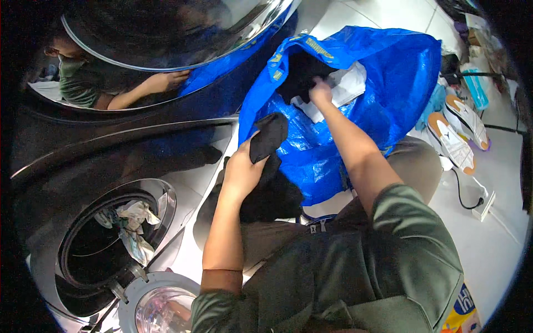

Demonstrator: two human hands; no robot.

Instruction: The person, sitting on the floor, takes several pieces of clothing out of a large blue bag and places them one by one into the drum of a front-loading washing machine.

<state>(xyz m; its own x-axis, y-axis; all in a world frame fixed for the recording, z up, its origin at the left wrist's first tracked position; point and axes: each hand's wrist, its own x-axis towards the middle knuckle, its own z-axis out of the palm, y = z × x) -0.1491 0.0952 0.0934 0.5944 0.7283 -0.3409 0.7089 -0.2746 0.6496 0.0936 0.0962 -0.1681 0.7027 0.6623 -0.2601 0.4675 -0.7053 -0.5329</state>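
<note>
My left hand [242, 172] grips a folded piece of black cloth [271, 135], with more black fabric [270, 195] hanging below it over my lap. In front of me a large blue woven-plastic bag [399, 66] stands with its mouth wide. Inside it my right hand [320, 92] is slightly blurred, at the edge of a black garment [297, 75] and beside a white cloth [349, 85]. Whether its fingers have hold of the fabric is unclear.
At left is a dark, glossy front-loading washing machine [125, 150]. Its lower round door [160, 285] hangs ajar, and crumpled light cloth [137, 216] lies in the opening. White-soled shoes [452, 143] and a power strip [484, 206] are on the floor at right.
</note>
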